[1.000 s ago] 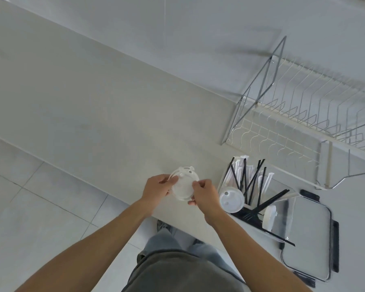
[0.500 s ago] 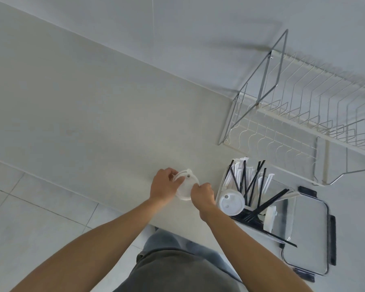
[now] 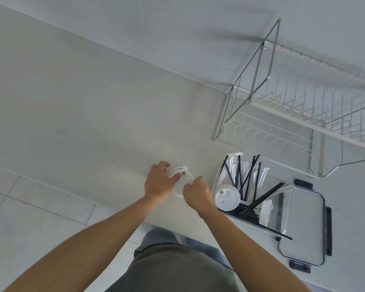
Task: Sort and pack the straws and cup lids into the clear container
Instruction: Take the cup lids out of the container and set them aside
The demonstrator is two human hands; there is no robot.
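- Head view: both hands met over a white cup lid (image 3: 182, 183) low above the pale desk (image 3: 93, 123), just left of the clear container (image 3: 282, 207)
- The left hand (image 3: 159, 183) was clamped on the lid's left rim, its thumb laid across the top near the small hole; the right hand (image 3: 196, 193) was curled tight on the lid's near-right edge, so each hand was closed on the same lid
- Whether one lid or a nested pair sat between the hands could not be told
- The container stood just right of the right hand, holding black straws (image 3: 243, 180) and white wrapped straws (image 3: 232, 165) leaning in a loose fan, a second white lid (image 3: 227, 197) propped at its left end and another lid (image 3: 265, 211) on edge deeper inside
- The container's own lid (image 3: 301, 230) with dark clips lay flat on the desk to the right, touching or just beside the box; a wire dish rack (image 3: 303, 106) stood behind
- Risk, as a judgement: the straws leaned out past the rim, so carrying the held lid across could brush them and tip some onto the desk
- The propped lid at the left end looked poorly seated; a knock from the right wrist might send it off the edge toward the floor
- A thin, flexible lid pinched from two sides could also buckle and spring out of the grip
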